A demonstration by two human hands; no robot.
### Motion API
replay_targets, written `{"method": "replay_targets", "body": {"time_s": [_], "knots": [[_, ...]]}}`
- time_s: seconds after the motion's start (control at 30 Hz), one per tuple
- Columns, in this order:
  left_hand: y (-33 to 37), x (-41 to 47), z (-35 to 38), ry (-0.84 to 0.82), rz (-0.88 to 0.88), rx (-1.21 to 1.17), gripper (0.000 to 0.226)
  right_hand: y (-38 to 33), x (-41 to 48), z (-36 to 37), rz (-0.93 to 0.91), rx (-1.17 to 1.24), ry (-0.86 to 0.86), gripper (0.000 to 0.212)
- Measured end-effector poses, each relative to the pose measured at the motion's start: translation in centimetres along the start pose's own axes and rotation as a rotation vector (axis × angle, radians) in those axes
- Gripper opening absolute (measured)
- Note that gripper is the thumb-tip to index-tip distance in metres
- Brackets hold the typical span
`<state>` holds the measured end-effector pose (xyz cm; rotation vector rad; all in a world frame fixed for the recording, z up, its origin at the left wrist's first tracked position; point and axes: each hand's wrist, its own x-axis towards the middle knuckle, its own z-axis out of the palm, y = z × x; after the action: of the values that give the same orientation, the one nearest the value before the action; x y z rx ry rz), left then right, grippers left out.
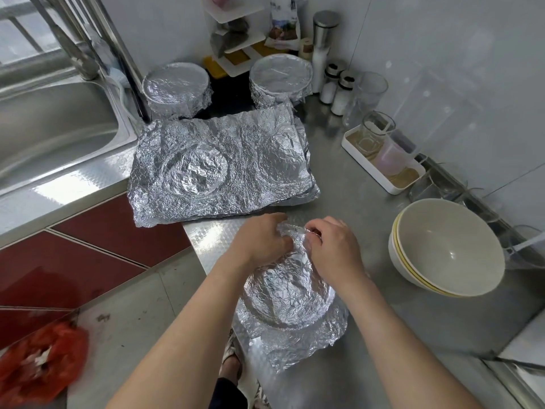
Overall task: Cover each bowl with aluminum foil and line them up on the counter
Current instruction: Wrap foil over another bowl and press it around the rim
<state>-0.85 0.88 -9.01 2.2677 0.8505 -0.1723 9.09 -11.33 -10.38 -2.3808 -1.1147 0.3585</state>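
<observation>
Brightness: bright, even daylight.
Source: window [17, 31] far up-left of the left hand [261, 239].
Glare: white patches on the foil cover [289, 293] under the right hand [333, 249], the foil sheets [218, 169] beyond both hands, and the counter [203, 234] edge to their left.
Shadows: faint, soft-edged, beneath the forearms.
Distortion: straight lines bow near the frame edges.
Blur: red bag [44, 358] low-left of the hands is smeared.

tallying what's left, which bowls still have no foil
The stack at the right, bare and cream. The back-left bowl and back-right bowl are foil-capped; the left hand and right hand pinch foil over the near bowl.
</observation>
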Motion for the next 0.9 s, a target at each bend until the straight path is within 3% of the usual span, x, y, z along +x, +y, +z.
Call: {"method": "replay_targets", "body": {"time_s": [0.2, 0.3, 0.4, 0.57, 0.77, 0.9], "knots": [[-0.5, -0.4, 0.4, 0.099, 0.061, -0.088, 0.021, 0.1, -0.2, 0.8, 0.006, 0.013, 0.019, 0.011], [-0.9, -0.7, 0.7, 0.127, 0.080, -0.084, 0.021, -0.1, -0.5, 1.0, -0.010, 0.018, -0.025, 0.026], [-1.2, -0.9, 1.0, 0.103, 0.124, -0.055, 0.020, -0.4, 0.1, 0.6, -0.076, -0.040, -0.251, 0.047], [-1.7, -1.3, 1.1, 0.063, 0.140, -0.126, 0.024, -1.1, 2.0, -0.5, -0.074, -0.005, -0.529, 0.035], [-1.9, -2.6, 1.3, 0.154, 0.177, -0.102, 0.026, -0.9, 2.7, -0.4, -0.069, 0.064, -0.506, 0.024], [-2.4, -3.1, 1.5, 0.189, 0.166, -0.092, 0.024, -0.8, 2.3, -0.5, -0.004, 0.169, -0.535, 0.057]]}}
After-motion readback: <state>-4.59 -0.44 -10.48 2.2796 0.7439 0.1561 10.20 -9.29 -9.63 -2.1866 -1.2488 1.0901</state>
